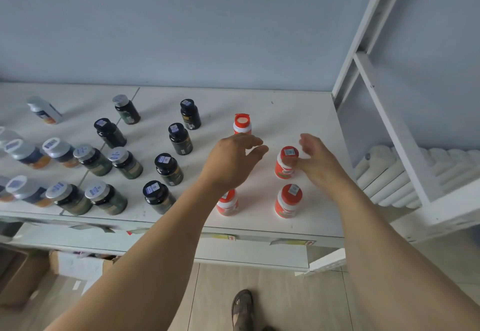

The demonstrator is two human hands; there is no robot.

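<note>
Several orange bottles with red caps stand on the right part of a white table. My right hand is beside the middle right orange bottle; its thumb lies against the bottle's neck and its fingers are spread and raised. My left hand hovers over the table with loosely bent fingers and holds nothing. It lies between the far orange bottle and the front left orange bottle, which my wrist partly hides. A front right orange bottle stands free.
Dark bottles with black lids and silver lids stand in rows on the table's left and middle. A white metal frame and a radiator are at the right. Cardboard boxes sit under the table, and a sandalled foot is on the floor.
</note>
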